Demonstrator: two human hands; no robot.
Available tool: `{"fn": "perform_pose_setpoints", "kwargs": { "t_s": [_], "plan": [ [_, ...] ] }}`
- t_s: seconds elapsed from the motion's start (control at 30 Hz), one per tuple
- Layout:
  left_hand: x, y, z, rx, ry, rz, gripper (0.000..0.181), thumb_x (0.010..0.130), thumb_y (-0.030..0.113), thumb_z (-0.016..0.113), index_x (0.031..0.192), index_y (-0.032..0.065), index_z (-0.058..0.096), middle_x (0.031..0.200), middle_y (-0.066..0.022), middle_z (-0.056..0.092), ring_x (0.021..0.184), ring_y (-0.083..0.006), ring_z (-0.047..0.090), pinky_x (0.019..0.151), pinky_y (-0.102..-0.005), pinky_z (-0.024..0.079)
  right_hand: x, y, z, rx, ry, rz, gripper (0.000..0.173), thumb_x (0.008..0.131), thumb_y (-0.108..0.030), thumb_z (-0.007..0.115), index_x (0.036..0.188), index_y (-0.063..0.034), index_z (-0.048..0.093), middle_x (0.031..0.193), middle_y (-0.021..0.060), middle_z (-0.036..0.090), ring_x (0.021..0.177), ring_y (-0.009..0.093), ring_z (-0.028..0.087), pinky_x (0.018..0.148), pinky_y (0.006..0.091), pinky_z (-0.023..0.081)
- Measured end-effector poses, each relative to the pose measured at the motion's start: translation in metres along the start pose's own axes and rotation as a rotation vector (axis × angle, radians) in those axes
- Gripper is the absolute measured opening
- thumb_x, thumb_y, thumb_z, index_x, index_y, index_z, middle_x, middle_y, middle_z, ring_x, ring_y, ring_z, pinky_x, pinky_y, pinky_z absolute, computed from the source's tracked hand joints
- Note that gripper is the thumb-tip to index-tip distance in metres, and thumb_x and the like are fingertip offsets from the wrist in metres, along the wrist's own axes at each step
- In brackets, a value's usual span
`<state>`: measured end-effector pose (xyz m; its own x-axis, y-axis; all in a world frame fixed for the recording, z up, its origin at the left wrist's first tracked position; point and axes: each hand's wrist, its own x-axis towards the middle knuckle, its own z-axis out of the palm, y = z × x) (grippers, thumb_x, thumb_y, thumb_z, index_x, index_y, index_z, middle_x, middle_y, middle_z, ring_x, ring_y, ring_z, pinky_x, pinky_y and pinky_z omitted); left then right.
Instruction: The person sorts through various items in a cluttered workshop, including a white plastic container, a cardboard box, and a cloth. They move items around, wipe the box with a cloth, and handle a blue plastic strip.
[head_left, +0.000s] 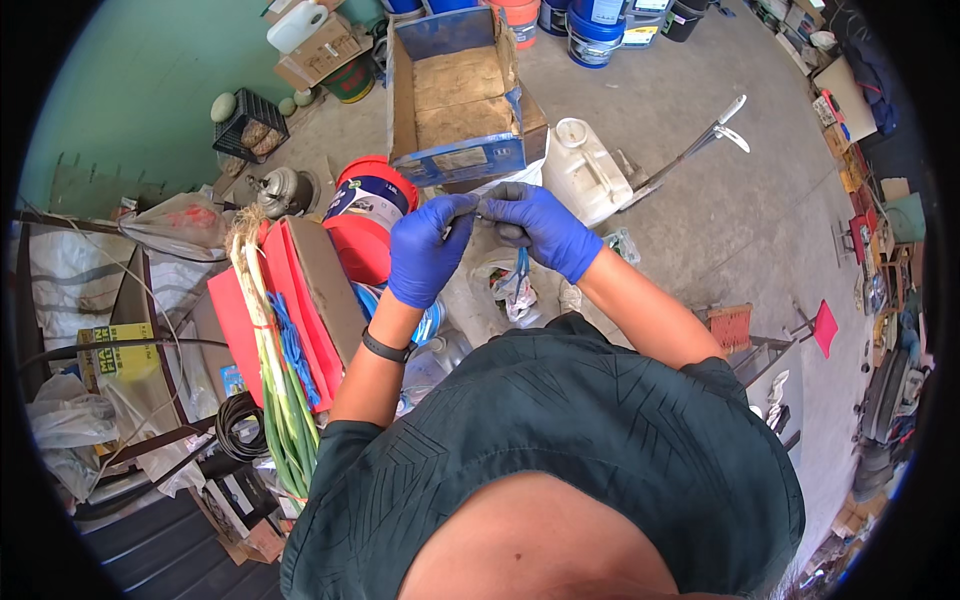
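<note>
Both hands wear blue gloves with dark, soiled fingertips. My left hand (429, 246) and my right hand (546, 229) meet at the fingertips in front of my chest, thumbs and forefingers pinched together. Whatever lies between the fingertips is too small to make out. Below my right hand dangles a blue cord (523, 264), its upper end hidden in the curled fingers. Beneath it on the floor is a plastic bag (517, 296) of mixed contents. To the left, a bundle of scallions (266, 352) and more blue cords (292, 349) rest on a red box (232, 319).
An open blue cardboard box (457, 161) stands ahead, beside a white jerrycan (592, 176) and a long-handled tool (686, 154). A red bucket (375, 176) and metal kettle (281, 187) sit front left. Cluttered shelving (142, 277) lines the left; a small stool (730, 328) is right.
</note>
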<state>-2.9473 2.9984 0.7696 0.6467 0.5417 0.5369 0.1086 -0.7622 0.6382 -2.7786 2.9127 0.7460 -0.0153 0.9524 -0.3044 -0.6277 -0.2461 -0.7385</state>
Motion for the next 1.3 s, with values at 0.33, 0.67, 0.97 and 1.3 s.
{"fn": "perform_pose_setpoints", "kwargs": {
  "t_s": [0.33, 0.67, 0.97, 1.3],
  "plan": [
    [-0.003, -0.003, -0.016, -0.009, 0.099, -0.218, 0.013, 0.082, -0.001, 0.067, 0.095, 0.0014, 0.067, 0.081, -0.0032, 0.066, 0.074, -0.0078, 0.062, 0.068, -0.0222, 0.050, -0.011, -0.023, 0.004, -0.191, 0.076, -0.092, 0.021, 0.087, -0.012, 0.068, 0.105, -0.0027, 0.063, 0.085, 0.0017, 0.065, 0.071, 0.004, 0.059, 0.054, 0.0150, 0.040],
    [-0.004, -0.017, -0.024, -0.951, 0.163, -0.820, 0.037, 0.093, 0.016, 0.059, 0.127, 0.0047, 0.048, 0.111, -0.0117, 0.063, 0.095, -0.0170, 0.065, 0.080, -0.0298, 0.053, -0.010, -0.022, 0.010, -0.395, 0.034, -0.044, 0.015, 0.092, -0.015, 0.059, 0.100, -0.0024, 0.061, 0.084, 0.0062, 0.066, 0.072, 0.010, 0.063, 0.065, 0.0245, 0.051],
    [-0.028, -0.012, 0.003, -0.956, 0.050, -0.849, 0.021, 0.095, 0.017, 0.058, 0.112, 0.0044, 0.058, 0.097, -0.0060, 0.066, 0.087, -0.0147, 0.064, 0.079, -0.0280, 0.052, 0.001, 0.009, 0.026, -0.760, 0.111, -0.357, 0.013, 0.088, -0.012, 0.061, 0.096, -0.0016, 0.061, 0.083, 0.0040, 0.065, 0.074, 0.010, 0.059, 0.071, 0.0252, 0.049],
    [-0.017, -0.044, -0.077, -0.570, -0.279, -0.670, 0.015, 0.092, 0.009, 0.060, 0.104, 0.0026, 0.066, 0.083, -0.0007, 0.063, 0.070, -0.0067, 0.055, 0.065, -0.0200, 0.046, -0.019, -0.053, 0.000, -1.117, 0.140, -0.385, 0.021, 0.090, -0.018, 0.062, 0.101, -0.0003, 0.063, 0.087, 0.0055, 0.064, 0.078, 0.013, 0.058, 0.073, 0.0283, 0.048]
  ]
}}
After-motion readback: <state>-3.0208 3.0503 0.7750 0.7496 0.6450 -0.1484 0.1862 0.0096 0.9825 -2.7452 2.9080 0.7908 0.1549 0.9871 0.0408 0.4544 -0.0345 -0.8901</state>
